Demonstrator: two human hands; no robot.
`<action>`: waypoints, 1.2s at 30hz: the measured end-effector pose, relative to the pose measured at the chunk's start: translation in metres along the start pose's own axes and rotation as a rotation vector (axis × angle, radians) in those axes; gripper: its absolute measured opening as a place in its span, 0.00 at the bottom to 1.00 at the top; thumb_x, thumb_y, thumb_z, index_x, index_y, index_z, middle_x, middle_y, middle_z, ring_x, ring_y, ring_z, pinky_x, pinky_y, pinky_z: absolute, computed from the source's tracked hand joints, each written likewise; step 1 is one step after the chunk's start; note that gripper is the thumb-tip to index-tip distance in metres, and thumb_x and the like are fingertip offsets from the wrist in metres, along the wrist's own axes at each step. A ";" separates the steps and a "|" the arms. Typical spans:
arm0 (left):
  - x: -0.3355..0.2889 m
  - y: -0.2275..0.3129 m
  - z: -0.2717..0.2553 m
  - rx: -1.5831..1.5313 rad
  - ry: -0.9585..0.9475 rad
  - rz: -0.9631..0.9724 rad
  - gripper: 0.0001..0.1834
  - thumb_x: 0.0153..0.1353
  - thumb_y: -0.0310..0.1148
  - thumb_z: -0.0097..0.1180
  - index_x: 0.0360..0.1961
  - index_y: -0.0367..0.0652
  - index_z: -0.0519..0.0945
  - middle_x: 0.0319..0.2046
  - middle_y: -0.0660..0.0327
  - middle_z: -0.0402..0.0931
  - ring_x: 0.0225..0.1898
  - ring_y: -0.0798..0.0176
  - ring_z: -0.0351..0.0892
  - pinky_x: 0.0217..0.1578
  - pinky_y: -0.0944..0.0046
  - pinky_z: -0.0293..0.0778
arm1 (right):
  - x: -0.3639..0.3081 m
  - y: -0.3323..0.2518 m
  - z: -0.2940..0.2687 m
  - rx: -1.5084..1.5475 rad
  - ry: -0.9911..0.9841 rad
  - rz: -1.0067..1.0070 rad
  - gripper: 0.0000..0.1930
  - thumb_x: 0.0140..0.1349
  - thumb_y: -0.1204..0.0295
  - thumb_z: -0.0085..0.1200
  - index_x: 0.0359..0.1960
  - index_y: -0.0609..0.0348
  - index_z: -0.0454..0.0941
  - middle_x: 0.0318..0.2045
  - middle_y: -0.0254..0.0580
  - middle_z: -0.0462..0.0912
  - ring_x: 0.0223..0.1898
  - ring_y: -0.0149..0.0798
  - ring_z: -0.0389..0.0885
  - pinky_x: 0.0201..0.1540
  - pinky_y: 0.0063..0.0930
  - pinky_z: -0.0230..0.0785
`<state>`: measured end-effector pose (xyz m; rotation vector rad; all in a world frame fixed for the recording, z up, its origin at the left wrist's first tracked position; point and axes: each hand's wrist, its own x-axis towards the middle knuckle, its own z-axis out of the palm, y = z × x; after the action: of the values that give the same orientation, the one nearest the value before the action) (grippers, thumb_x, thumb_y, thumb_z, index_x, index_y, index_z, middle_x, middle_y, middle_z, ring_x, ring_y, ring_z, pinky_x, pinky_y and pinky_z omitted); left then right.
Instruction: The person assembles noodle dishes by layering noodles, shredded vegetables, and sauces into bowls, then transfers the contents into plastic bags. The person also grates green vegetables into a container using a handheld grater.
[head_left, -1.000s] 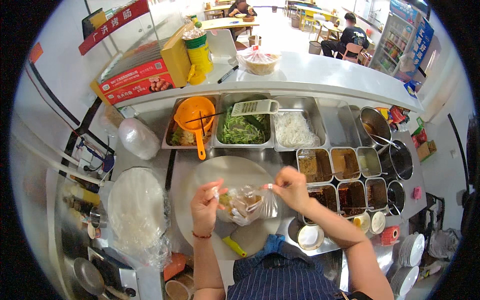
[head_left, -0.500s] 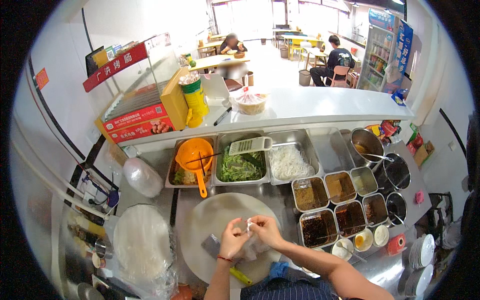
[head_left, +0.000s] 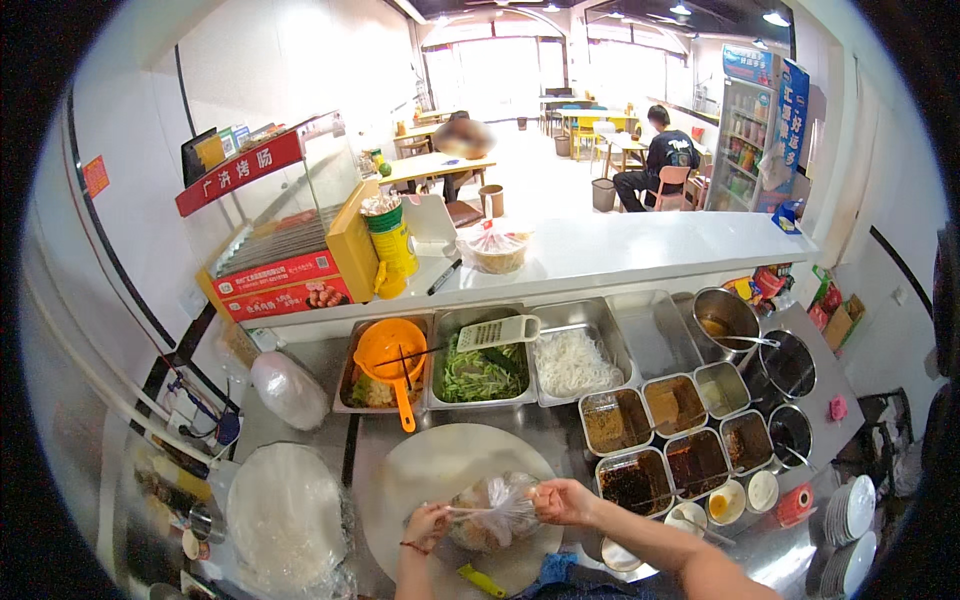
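Observation:
A clear plastic bag (head_left: 502,500) stands on the round pale board (head_left: 400,470) in front of me, with a rounded load inside that I cannot make out. My left hand (head_left: 428,527), a red cord at its wrist, is closed on a stretched strand of the bag's top. On the other side my right hand (head_left: 562,502) pinches another end of the bag, so the plastic is drawn sideways between both hands. A yellow-green handle (head_left: 482,580) lies on the board's near edge, close to my left forearm.
Beyond the board are steel pans of greens (head_left: 485,370) and white noodles (head_left: 578,362), and an orange strainer (head_left: 390,350). Sauce tins (head_left: 630,480) line the right, near stacked plates (head_left: 850,508). Plastic-covered pale rounds (head_left: 285,515) lie left. A bagged bowl (head_left: 495,250) sits on the ledge.
My hands were close together, pinching the bag's twisted top. They have moved apart sideways and lower, pulling its ends out. The view has tilted up a little.

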<state>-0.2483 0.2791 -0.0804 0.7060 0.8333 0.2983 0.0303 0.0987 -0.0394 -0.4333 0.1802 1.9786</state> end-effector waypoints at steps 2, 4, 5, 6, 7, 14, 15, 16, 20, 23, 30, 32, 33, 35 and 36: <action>-0.023 0.009 -0.004 0.084 -0.179 -0.175 0.12 0.59 0.23 0.49 0.44 0.38 0.74 0.24 0.65 0.71 0.13 0.77 0.53 0.10 0.76 0.51 | 0.009 0.008 0.001 -0.008 -0.047 -0.139 0.23 0.65 0.69 0.38 0.63 0.46 0.60 0.14 0.31 0.63 0.15 0.27 0.58 0.22 0.23 0.54; -0.033 0.002 0.016 -0.228 -0.429 -0.181 0.16 0.59 0.23 0.48 0.50 0.37 0.71 0.25 0.64 0.72 0.14 0.79 0.55 0.12 0.77 0.52 | 0.033 0.026 -0.038 -0.231 -0.188 -0.232 0.25 0.67 0.67 0.39 0.66 0.43 0.55 0.14 0.31 0.62 0.14 0.26 0.58 0.21 0.21 0.52; -0.044 -0.005 0.022 -0.392 -0.529 -0.179 0.18 0.60 0.23 0.47 0.53 0.36 0.69 0.26 0.64 0.73 0.15 0.79 0.57 0.12 0.78 0.53 | 0.035 0.041 -0.016 -0.344 -0.032 -0.209 0.28 0.68 0.62 0.42 0.68 0.41 0.50 0.16 0.29 0.65 0.15 0.22 0.58 0.18 0.19 0.50; -0.051 -0.008 0.045 -0.269 -0.478 -0.132 0.19 0.60 0.23 0.47 0.54 0.36 0.69 0.25 0.64 0.74 0.16 0.79 0.58 0.14 0.78 0.54 | 0.040 0.045 -0.011 -0.523 0.089 -0.244 0.28 0.67 0.60 0.44 0.68 0.43 0.52 0.16 0.29 0.65 0.14 0.23 0.59 0.17 0.20 0.51; -0.061 -0.005 0.073 -0.144 -0.426 -0.084 0.20 0.60 0.23 0.47 0.55 0.36 0.68 0.25 0.63 0.74 0.17 0.79 0.59 0.15 0.78 0.55 | 0.045 0.048 -0.008 -0.699 0.211 -0.276 0.28 0.66 0.58 0.45 0.67 0.44 0.54 0.16 0.28 0.66 0.14 0.23 0.61 0.16 0.20 0.52; -0.033 -0.025 0.093 0.793 -0.037 0.598 0.07 0.60 0.29 0.53 0.38 0.37 0.76 0.23 0.68 0.75 0.19 0.77 0.66 0.20 0.75 0.62 | 0.039 0.055 0.076 -0.455 0.630 -0.540 0.14 0.58 0.65 0.58 0.39 0.61 0.74 0.25 0.33 0.75 0.26 0.26 0.72 0.27 0.21 0.65; -0.026 -0.008 0.088 1.085 0.017 0.916 0.07 0.58 0.31 0.56 0.28 0.39 0.75 0.19 0.70 0.71 0.19 0.76 0.64 0.19 0.75 0.60 | 0.040 0.057 0.074 -0.404 0.667 -0.703 0.10 0.58 0.68 0.57 0.37 0.59 0.73 0.24 0.32 0.75 0.24 0.24 0.70 0.23 0.19 0.62; -0.024 0.001 0.086 0.809 0.027 0.694 0.07 0.58 0.31 0.55 0.28 0.39 0.74 0.19 0.70 0.70 0.18 0.76 0.63 0.19 0.75 0.59 | 0.042 0.059 0.069 -0.350 0.702 -0.864 0.07 0.58 0.71 0.56 0.35 0.57 0.72 0.24 0.31 0.74 0.21 0.22 0.68 0.20 0.16 0.59; -0.031 0.032 0.111 -0.236 -0.195 0.075 0.07 0.60 0.32 0.51 0.30 0.38 0.73 0.24 0.64 0.70 0.17 0.75 0.61 0.17 0.76 0.56 | 0.073 0.092 0.035 -0.953 0.412 -1.206 0.06 0.57 0.73 0.55 0.33 0.58 0.71 0.26 0.33 0.75 0.26 0.29 0.73 0.27 0.23 0.66; 0.002 0.032 0.062 -0.696 -0.214 0.017 0.14 0.63 0.37 0.45 0.39 0.34 0.72 0.34 0.59 0.75 0.19 0.76 0.63 0.17 0.76 0.57 | 0.043 0.121 0.058 -1.612 0.302 -0.796 0.06 0.58 0.70 0.53 0.33 0.58 0.72 0.26 0.32 0.76 0.26 0.32 0.74 0.31 0.25 0.68; 0.004 -0.031 0.009 -0.713 -0.362 0.003 0.20 0.65 0.37 0.43 0.53 0.35 0.68 0.29 0.63 0.74 0.18 0.74 0.61 0.18 0.76 0.58 | 0.021 -0.005 -0.018 -0.535 0.334 -0.297 0.08 0.61 0.67 0.51 0.35 0.58 0.76 0.37 0.39 0.81 0.25 0.30 0.76 0.26 0.29 0.70; -0.022 -0.027 0.037 -0.419 -0.311 0.093 0.20 0.65 0.35 0.44 0.54 0.34 0.69 0.28 0.66 0.72 0.18 0.75 0.62 0.19 0.77 0.59 | 0.029 -0.009 0.000 -0.408 0.145 -0.454 0.15 0.61 0.68 0.52 0.47 0.60 0.70 0.45 0.44 0.78 0.27 0.28 0.76 0.28 0.23 0.70; -0.038 -0.017 0.054 -0.276 -0.275 0.141 0.20 0.64 0.33 0.44 0.55 0.34 0.69 0.28 0.67 0.72 0.19 0.75 0.62 0.19 0.77 0.59 | 0.040 0.009 0.026 -0.511 0.133 -0.463 0.17 0.61 0.67 0.53 0.50 0.61 0.69 0.46 0.44 0.77 0.27 0.28 0.75 0.29 0.22 0.69; -0.061 0.011 0.077 0.169 -0.102 0.195 0.18 0.64 0.31 0.47 0.54 0.35 0.72 0.28 0.67 0.72 0.20 0.76 0.63 0.20 0.77 0.59 | 0.045 0.037 0.070 -0.931 0.116 -0.439 0.20 0.60 0.67 0.55 0.51 0.61 0.67 0.46 0.43 0.76 0.28 0.27 0.75 0.30 0.21 0.69; -0.067 0.017 0.080 0.392 -0.006 0.213 0.17 0.63 0.30 0.48 0.53 0.35 0.73 0.28 0.67 0.72 0.21 0.77 0.64 0.21 0.78 0.60 | 0.043 0.049 0.090 -1.245 0.101 -0.398 0.20 0.59 0.67 0.56 0.50 0.61 0.67 0.46 0.42 0.76 0.28 0.26 0.75 0.30 0.21 0.68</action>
<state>-0.2309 0.2220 0.0068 1.1662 0.8201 0.3262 -0.0499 0.1421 0.0243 -1.2324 -1.0525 1.4603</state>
